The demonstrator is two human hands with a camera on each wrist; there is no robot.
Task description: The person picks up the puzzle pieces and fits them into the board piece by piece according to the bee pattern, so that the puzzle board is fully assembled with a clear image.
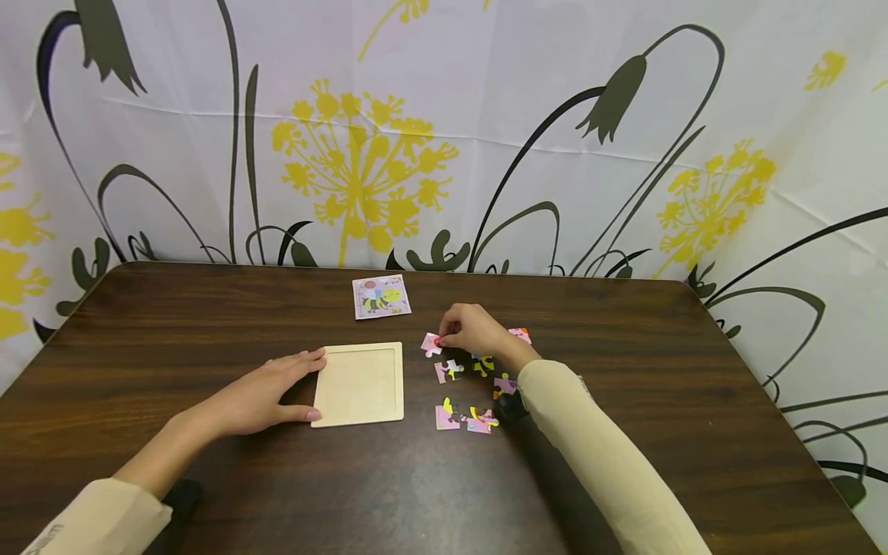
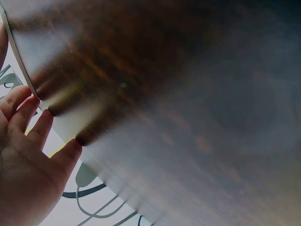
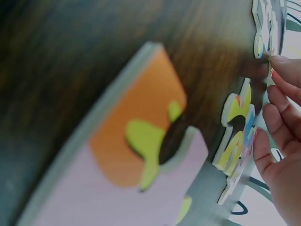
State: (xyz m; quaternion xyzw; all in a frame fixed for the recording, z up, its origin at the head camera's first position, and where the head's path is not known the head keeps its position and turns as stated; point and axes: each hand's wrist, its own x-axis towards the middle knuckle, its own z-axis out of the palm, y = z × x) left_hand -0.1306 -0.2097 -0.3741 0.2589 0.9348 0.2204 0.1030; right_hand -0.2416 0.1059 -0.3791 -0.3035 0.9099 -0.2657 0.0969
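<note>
A shallow square wooden puzzle tray [image 1: 358,385] lies flat, its recess bare. At the tray's left side my left hand [image 1: 253,397] rests with fingers spread, fingertips near the upper corner and thumb near the lower one. Right of the tray, my right hand [image 1: 479,331] pinches a pink jigsaw piece with a red patch [image 1: 430,344] between thumb and fingertips, low at the tabletop. Just below it lies a piece with yellow and blue [image 1: 449,371]. A black-and-yellow piece [image 1: 482,365] sits under the right hand. The left wrist view shows fingertips against the dark table, without the tray.
Two pieces, one pink and yellow [image 1: 447,417] and one with a yellow band [image 1: 482,421], lie nearer me. A pink-orange piece [image 1: 504,385] is by the right sleeve; a red-pink one [image 1: 520,334] lies beyond the wrist. A bee picture card [image 1: 381,297] lies farther back.
</note>
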